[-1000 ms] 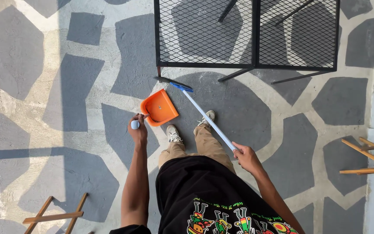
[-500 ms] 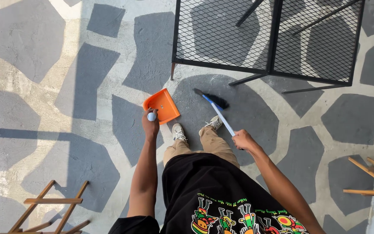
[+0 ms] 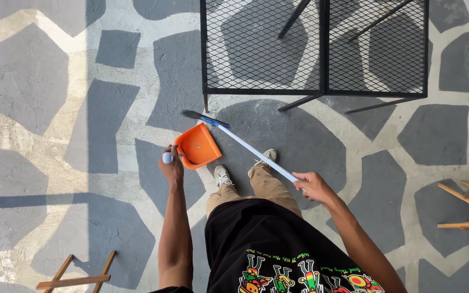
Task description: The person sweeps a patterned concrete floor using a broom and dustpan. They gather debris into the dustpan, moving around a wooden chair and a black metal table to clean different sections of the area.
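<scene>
Left hand (image 3: 171,167) fingers gripping orange dustpan (image 3: 198,146), right hand (image 3: 311,187) gripping broom (image 3: 245,145)

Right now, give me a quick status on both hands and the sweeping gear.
Left hand shut on dustpan handle. Right hand shut on broom handle, bristles on the paving beside the pan. Black mesh table stands just beyond the broom head.
</scene>
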